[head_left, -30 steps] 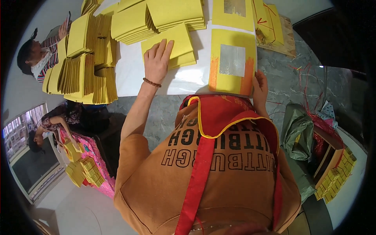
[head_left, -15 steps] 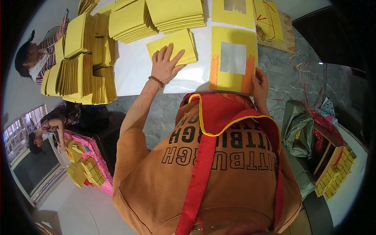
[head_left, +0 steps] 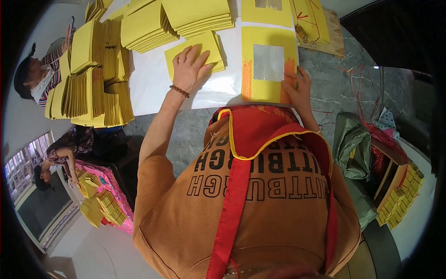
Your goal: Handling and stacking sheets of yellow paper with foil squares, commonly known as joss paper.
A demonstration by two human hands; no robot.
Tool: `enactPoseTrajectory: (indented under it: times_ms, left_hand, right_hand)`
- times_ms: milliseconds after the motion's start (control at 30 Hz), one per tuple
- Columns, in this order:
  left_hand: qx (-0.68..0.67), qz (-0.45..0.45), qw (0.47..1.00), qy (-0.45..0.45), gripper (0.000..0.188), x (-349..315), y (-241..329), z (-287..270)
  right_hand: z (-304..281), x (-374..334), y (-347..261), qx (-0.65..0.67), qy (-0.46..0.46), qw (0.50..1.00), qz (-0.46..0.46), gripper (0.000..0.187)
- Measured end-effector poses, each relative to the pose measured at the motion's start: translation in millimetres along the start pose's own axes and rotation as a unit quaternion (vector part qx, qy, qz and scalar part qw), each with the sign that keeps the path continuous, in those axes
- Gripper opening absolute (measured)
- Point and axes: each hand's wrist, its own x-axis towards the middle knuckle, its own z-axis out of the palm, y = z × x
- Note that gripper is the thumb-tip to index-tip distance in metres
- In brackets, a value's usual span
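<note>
My left hand (head_left: 186, 69) lies on a folded yellow paper (head_left: 205, 45) on the white-covered table, its fingers slightly bent and a little apart, holding nothing. A beaded bracelet (head_left: 179, 91) circles that wrist. My right hand (head_left: 298, 86) is at the right edge of a flat yellow paper sheet (head_left: 265, 36). Its fingers are apart, and some fingertips touch the orange band along that edge. The sheet carries a silver square (head_left: 268, 63) at its middle and an orange band on either side.
Folded yellow paper stacks (head_left: 197, 16) fill the table's far side, and more stacks (head_left: 86, 93) stand at left. A tied yellow bundle (head_left: 313, 21) rests on a wooden board (head_left: 335, 35). A green bag (head_left: 352, 149) lies at right. Two people are at left, one beside a pink-covered table (head_left: 104, 174).
My right hand has shifted from beside the sheet onto its orange edge. My left fingers have bent more on the folded paper. The whole view has slid slightly.
</note>
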Motion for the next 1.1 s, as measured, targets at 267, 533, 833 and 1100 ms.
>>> enactPoseTrajectory:
  times_ms: [267, 533, 833, 1100]
  left_hand:
    - [-0.106, 0.231, 0.967, -0.015, 0.044, 11, 92, 10]
    - [-0.106, 0.285, 0.952, -0.021, 0.044, 17, 116, 21]
    - [-0.383, 0.113, 0.914, -0.075, 0.018, 32, 103, 22]
    - [-0.460, -0.029, 0.870, -0.174, 0.022, 39, 99, 16]
  right_hand:
    - [1, 3, 5, 0.017, -0.016, 1.000, 0.005, 0.031]
    - [9, 10, 21, 0.194, -0.007, 0.978, 0.075, 0.020]
    - [-1, 13, 9, 0.355, -0.046, 0.921, 0.155, 0.027]
    - [-6, 16, -7, 0.361, -0.033, 0.908, 0.210, 0.046]
